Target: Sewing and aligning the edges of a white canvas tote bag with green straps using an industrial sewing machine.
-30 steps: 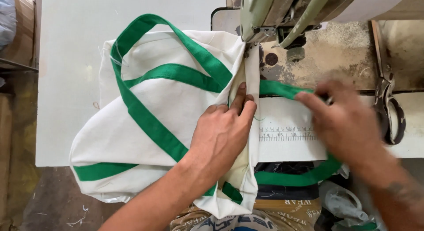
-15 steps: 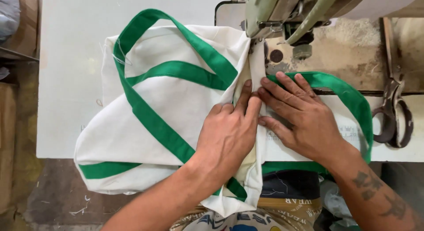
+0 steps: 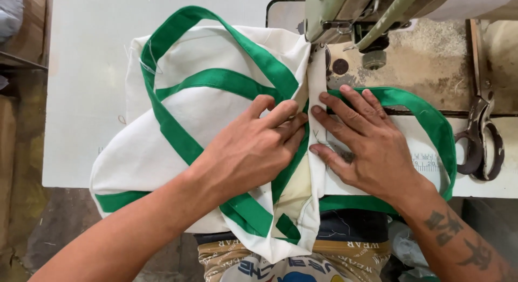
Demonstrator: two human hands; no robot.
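Little has shifted: both hands remain flat, fingers spread. A folded seam of the white bag (image 3: pixel 216 114) is pinned between left hand (image 3: pixel 253 150) and right hand (image 3: pixel 367 144) fingertips, keeping it aligned below the sewing machine (image 3: pixel 345 17).

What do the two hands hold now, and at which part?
Both the left hand and right hand press flat on the white bag, beside its folded seam; neither grips it.
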